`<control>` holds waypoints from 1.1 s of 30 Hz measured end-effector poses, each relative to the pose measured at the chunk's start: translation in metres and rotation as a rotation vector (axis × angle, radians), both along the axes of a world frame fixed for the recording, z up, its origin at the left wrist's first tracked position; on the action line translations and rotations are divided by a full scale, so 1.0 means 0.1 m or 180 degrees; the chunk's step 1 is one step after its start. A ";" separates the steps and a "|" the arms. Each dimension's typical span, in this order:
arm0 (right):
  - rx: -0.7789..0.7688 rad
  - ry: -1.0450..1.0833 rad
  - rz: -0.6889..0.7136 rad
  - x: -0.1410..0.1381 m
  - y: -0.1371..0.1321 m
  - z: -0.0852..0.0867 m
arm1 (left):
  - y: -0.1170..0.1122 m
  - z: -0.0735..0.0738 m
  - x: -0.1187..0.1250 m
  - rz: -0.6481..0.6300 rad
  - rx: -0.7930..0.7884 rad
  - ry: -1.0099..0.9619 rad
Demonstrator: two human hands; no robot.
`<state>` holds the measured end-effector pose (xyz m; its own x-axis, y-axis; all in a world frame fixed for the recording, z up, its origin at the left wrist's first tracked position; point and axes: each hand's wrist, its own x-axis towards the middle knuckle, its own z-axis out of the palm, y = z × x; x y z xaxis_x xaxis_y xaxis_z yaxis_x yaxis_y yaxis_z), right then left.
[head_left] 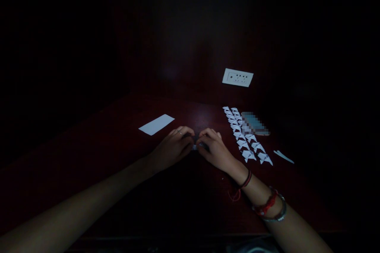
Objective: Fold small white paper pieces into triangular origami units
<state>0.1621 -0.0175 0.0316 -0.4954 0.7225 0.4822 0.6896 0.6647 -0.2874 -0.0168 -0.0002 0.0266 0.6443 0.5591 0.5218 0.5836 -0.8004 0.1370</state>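
Note:
My left hand (178, 142) and my right hand (212, 144) meet near the middle of the dark red table (118, 189). Both have curled fingers, with thumbs and fingertips closed on a small piece of white paper (194, 147). Only a sliver of that paper shows between the thumbs; its shape is hidden. A blank white paper strip (156, 124) lies flat beyond my left hand. To the right of my right hand, several folded white paper pieces (241, 143) lie in two slanting rows.
A flat device with a blurred screen (255, 123) lies beside the rows. Farther right is a thin pale V-shaped item (284, 156). A white wall socket (237, 78) sits above the table's back edge. The surroundings are very dark.

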 end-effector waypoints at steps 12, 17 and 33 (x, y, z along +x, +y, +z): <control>-0.0020 -0.0060 0.0160 0.00 -0.01 0.00 | -0.06 0.02 0.05 -0.0125 0.0267 0.0174; 0.0004 -0.0053 0.0163 0.05 -0.03 0.02 | -0.07 0.03 0.04 -0.0107 0.0499 0.0082; -0.0062 0.0507 0.0448 0.11 -0.02 0.02 | -0.03 -0.01 -0.05 0.0098 0.0563 0.0012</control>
